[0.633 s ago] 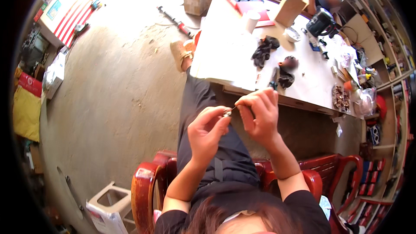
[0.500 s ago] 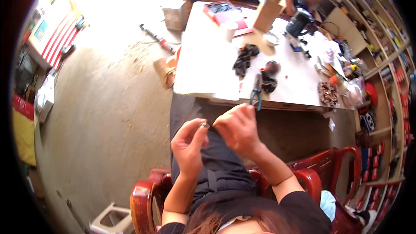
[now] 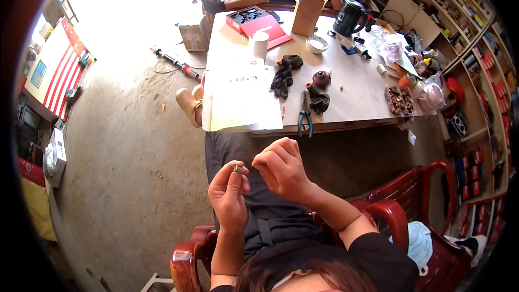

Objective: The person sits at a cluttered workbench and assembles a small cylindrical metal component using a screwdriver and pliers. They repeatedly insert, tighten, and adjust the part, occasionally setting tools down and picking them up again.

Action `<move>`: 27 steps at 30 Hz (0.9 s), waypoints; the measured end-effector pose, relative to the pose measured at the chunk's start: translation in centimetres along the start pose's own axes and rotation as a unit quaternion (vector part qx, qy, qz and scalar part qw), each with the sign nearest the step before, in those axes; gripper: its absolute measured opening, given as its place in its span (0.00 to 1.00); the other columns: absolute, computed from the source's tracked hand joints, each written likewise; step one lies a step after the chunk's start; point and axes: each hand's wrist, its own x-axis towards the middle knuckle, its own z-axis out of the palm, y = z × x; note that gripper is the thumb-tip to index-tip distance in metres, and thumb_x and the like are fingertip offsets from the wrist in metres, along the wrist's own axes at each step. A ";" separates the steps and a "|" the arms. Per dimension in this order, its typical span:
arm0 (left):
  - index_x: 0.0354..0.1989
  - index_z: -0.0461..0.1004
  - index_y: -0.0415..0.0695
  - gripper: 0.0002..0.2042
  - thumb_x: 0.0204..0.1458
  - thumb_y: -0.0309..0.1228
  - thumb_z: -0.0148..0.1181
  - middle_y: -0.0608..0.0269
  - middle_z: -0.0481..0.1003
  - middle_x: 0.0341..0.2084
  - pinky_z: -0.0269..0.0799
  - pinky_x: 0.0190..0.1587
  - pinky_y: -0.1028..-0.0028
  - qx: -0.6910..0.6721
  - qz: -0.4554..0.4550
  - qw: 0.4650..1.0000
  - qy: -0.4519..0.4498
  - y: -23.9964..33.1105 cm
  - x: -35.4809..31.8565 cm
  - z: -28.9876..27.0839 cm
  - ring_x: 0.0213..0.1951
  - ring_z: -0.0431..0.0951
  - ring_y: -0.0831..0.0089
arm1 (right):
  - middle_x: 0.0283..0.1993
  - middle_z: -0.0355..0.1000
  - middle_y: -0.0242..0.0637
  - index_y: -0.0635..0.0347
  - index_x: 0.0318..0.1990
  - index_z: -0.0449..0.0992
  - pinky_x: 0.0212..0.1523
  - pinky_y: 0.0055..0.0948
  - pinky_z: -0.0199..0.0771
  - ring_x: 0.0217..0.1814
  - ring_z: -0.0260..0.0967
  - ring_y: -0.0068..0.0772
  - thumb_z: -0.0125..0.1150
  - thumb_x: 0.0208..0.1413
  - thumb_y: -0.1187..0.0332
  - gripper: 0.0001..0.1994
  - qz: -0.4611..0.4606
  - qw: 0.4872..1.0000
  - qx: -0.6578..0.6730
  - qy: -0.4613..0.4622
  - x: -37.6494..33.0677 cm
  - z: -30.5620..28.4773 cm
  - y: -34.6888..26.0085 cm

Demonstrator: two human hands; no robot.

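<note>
My left hand (image 3: 229,194) is raised above my lap, with thumb and fingers pinching a small silvery metal piece (image 3: 238,169). Just to its right, a small gap away, is my right hand (image 3: 285,172), its fingers curled and the thumb against the index finger. Whatever its fingertips may hold is too small or hidden to make out. Both hands hover over my dark trousers (image 3: 240,154), short of the table's front edge. Nearest beyond them on the table are pliers with teal handles (image 3: 305,123) and a printed paper booklet (image 3: 238,97).
On the white table (image 3: 357,100) lie black gloves (image 3: 282,80), a dark round pot (image 3: 322,79), a white bowl (image 3: 317,44), a cardboard box (image 3: 308,15), a black jug (image 3: 350,17) and a red case (image 3: 250,17). Another person reclines behind. Red chair arms (image 3: 390,217) flank me.
The view has shifted, so the table sits further left and my hands slightly lower. My left hand keeps its pinch on the metal piece; the right stays curled close by.
</note>
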 end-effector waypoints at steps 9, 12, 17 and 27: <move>0.45 0.73 0.35 0.10 0.58 0.27 0.56 0.63 0.75 0.32 0.60 0.25 0.85 0.032 0.057 0.996 0.056 -0.5 1.1 -0.4 0.23 0.68 0.84 | 0.30 0.69 0.28 0.53 0.31 0.73 0.39 0.31 0.58 0.34 0.62 0.33 0.65 0.44 0.76 0.08 -0.003 1.000 0.018 -0.002 -1.4 -1.0 0.1; 0.45 0.74 0.36 0.10 0.57 0.26 0.57 0.63 0.75 0.32 0.61 0.25 0.85 0.059 0.066 0.993 0.081 -0.7 1.3 -0.5 0.23 0.68 0.84 | 0.30 0.70 0.29 0.54 0.30 0.73 0.39 0.30 0.59 0.34 0.62 0.33 0.64 0.44 0.77 0.07 -0.006 0.999 0.041 -0.004 -0.8 -1.8 -0.6; 0.45 0.74 0.37 0.09 0.58 0.26 0.56 0.63 0.75 0.32 0.62 0.25 0.84 0.069 0.058 0.992 0.086 -1.0 1.3 -0.8 0.23 0.68 0.84 | 0.31 0.69 0.29 0.54 0.31 0.73 0.41 0.31 0.60 0.37 0.64 0.34 0.65 0.44 0.76 0.07 0.047 0.997 0.059 0.028 -0.4 -2.6 -0.5; 0.45 0.74 0.36 0.10 0.57 0.25 0.56 0.64 0.75 0.32 0.64 0.26 0.84 0.047 0.001 0.998 0.041 -1.4 0.9 -0.7 0.25 0.69 0.83 | 0.34 0.69 0.27 0.64 0.39 0.73 0.43 0.17 0.64 0.38 0.63 0.16 0.57 0.60 0.71 0.06 0.405 0.754 0.497 0.144 -2.4 -1.1 2.7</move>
